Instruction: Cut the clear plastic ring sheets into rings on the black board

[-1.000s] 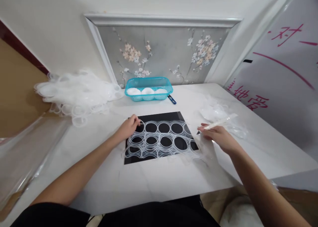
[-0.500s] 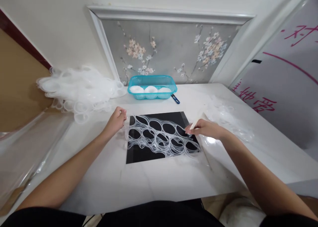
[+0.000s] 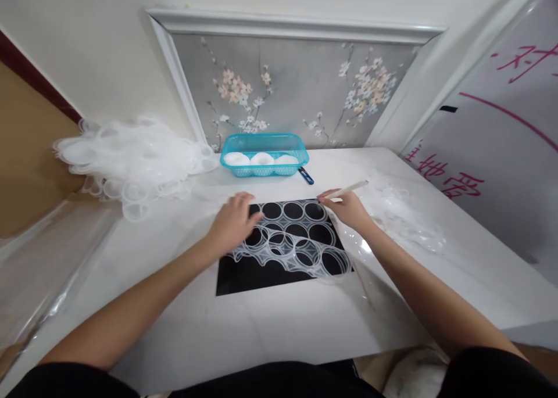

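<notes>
A translucent plastic sheet with rows of round holes (image 3: 307,254) lies over a black board (image 3: 248,279), its lower part rumpled and overlapping. My left hand (image 3: 233,223) rests on the sheet's left side, open, thumb apart from the fingers. At the upper right corner, my right hand (image 3: 349,209) is closed around a thin white stick (image 3: 349,189) that points up to the right. Its fingertips touch the sheet's corner; whether they also pinch the film is too small to tell.
Behind the board stands a blue plastic basket (image 3: 264,170) holding white round pieces (image 3: 262,159). A dark blue cutter (image 3: 306,176) lies beside it. A heap of clear rings (image 3: 139,160) is at the left, with loose plastic scraps (image 3: 405,221) at the right, all on a white table (image 3: 270,328).
Both hands have moved: the left rightward onto the sheet and opened, the right up to the far corner. The sheet's upper rows now lie flatter and extend farther back on the board.
</notes>
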`<state>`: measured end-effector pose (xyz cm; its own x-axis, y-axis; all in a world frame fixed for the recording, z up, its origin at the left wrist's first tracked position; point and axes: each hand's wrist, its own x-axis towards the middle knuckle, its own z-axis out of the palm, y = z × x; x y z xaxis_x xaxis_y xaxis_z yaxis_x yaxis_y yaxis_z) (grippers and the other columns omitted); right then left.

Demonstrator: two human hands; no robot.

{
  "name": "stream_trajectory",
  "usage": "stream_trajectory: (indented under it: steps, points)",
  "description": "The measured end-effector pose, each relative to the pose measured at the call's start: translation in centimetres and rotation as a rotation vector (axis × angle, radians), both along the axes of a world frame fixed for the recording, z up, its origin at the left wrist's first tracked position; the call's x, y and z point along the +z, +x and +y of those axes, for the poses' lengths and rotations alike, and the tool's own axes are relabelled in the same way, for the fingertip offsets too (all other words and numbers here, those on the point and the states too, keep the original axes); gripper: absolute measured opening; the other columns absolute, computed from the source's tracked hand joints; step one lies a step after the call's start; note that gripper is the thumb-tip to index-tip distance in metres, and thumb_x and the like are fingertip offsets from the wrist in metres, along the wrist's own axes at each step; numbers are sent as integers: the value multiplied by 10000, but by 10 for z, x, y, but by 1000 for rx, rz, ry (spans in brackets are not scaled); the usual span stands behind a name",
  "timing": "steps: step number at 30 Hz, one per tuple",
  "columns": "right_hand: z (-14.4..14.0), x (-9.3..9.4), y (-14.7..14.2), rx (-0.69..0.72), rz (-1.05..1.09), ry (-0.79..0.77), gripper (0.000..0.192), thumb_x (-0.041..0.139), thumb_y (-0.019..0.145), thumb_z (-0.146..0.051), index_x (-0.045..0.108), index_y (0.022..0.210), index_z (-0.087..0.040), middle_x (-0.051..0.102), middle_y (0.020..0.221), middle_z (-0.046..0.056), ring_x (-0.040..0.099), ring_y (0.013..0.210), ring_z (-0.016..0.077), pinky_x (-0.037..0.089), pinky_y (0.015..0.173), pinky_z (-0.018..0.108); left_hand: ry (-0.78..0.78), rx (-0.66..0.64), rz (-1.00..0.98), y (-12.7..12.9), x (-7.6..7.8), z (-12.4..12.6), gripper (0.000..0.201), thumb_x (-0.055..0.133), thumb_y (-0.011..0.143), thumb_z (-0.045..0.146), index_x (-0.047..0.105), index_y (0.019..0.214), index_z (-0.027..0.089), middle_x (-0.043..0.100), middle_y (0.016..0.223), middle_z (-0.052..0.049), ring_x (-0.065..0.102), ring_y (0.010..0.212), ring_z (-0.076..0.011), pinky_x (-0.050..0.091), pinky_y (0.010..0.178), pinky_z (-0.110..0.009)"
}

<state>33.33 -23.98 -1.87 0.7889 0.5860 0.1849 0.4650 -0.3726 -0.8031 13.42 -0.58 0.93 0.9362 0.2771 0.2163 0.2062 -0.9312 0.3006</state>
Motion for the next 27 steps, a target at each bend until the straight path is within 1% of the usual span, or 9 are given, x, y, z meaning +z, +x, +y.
stream_trajectory:
  steps: [2, 4, 6, 8, 15, 20, 23, 25, 27]
  points:
    - [1, -9, -6, 22, 76, 46, 342, 596, 779, -443, 736, 885, -149, 722, 933, 92, 668, 837, 243, 515, 758, 351, 157, -242, 99, 6, -5, -39, 587, 449, 919, 521, 455, 1316, 88, 426, 1414, -167, 375, 1315, -308, 314, 1070, -437]
    - [0, -20, -14, 26, 139, 93, 379, 610, 767, -473, 735, 896, -139, 728, 883, 80, 674, 801, 246, 519, 739, 346, 224, -409, 187, 12, -11, -73, 692, 371, 929, 597, 409, 1379, 74, 344, 1477, -159, 321, 1363, -291, 272, 1108, -413]
    - [-1, -30, -20, 8, 151, 148, 376, 621, 760, -478, 735, 863, -135, 729, 872, 76, 677, 807, 253, 520, 743, 343, 266, -482, 237, 20, -18, -96, 759, 327, 926, 632, 387, 1401, 43, 319, 1483, -170, 290, 1383, -285, 245, 1126, -402]
    - [-2, -35, -25, -18, 145, 185, 361, 619, 770, -473, 731, 822, -133, 728, 881, 80, 680, 819, 253, 517, 755, 339, 298, -506, 258, 28, -23, -108, 787, 308, 928, 636, 378, 1405, 14, 321, 1474, -186, 281, 1387, -289, 230, 1133, -403]
    - [-4, -32, -27, 5, 160, 156, 312, 604, 814, -432, 726, 818, -145, 727, 908, 69, 678, 850, 229, 503, 768, 311, 319, -483, 253, 37, -36, -110, 848, 272, 914, 669, 372, 1404, -16, 328, 1458, -217, 307, 1372, -313, 232, 1127, -421]
    - [-4, -31, -26, 26, 93, 107, 293, 573, 851, -415, 719, 859, -161, 725, 932, 62, 676, 860, 217, 500, 769, 307, 270, -498, 290, 37, -36, -108, 835, 278, 912, 671, 400, 1391, -2, 340, 1455, -209, 321, 1366, -311, 233, 1124, -415]
    - [-5, -32, -33, 73, -63, 58, 272, 523, 894, -373, 705, 908, -172, 720, 962, 64, 661, 929, 222, 490, 821, 319, 240, -541, 300, 39, -30, -101, 817, 286, 919, 653, 404, 1382, -9, 349, 1451, -215, 333, 1358, -315, 236, 1115, -412]
    - [-5, -33, -37, 138, -256, -36, 270, 456, 931, -309, 697, 945, -187, 715, 1000, 59, 595, 1097, 254, 443, 915, 364, 231, -586, 304, 40, -26, -96, 831, 334, 908, 649, 382, 1387, -29, 345, 1447, -236, 341, 1350, -327, 250, 1104, -407]
    - [-5, -30, -34, 216, -446, -156, 283, 410, 938, -223, 691, 977, -215, 713, 1023, 42, 499, 1227, 275, 356, 1003, 422, 210, -625, 296, 41, -23, -92, 859, 386, 882, 662, 380, 1386, -34, 346, 1439, -255, 352, 1340, -342, 272, 1093, -412]
